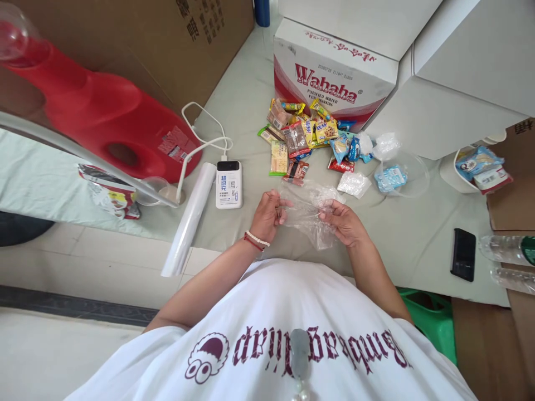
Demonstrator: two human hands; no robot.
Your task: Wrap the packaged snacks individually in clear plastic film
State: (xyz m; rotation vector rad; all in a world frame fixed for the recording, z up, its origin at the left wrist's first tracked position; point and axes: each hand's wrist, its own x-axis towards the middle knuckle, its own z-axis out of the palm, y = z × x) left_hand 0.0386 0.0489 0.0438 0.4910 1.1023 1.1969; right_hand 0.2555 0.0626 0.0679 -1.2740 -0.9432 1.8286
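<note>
A clear plastic bag (307, 209) is stretched between my two hands, low over the covered table. My left hand (270, 214), with bracelets at the wrist, pinches its left edge. Thumb and fingers of my right hand (343, 221) grip the other side. Just beyond the bag lies a pile of wrapped snacks (296, 139) in yellow, brown, red and blue packets. Crumpled clear plastic (354, 184) rests close to my right hand. Farther right, a blue snack packet (391, 179) sits in a round clear container (420, 175).
At left are a white power bank (229, 192) with its cable, a roll of clear film (190, 220) and a large red bottle (112, 122). A Wahaha carton (334, 72) stands behind the snacks. A white bin (457, 177), a phone (463, 254) and plastic bottles (504, 249) are at right.
</note>
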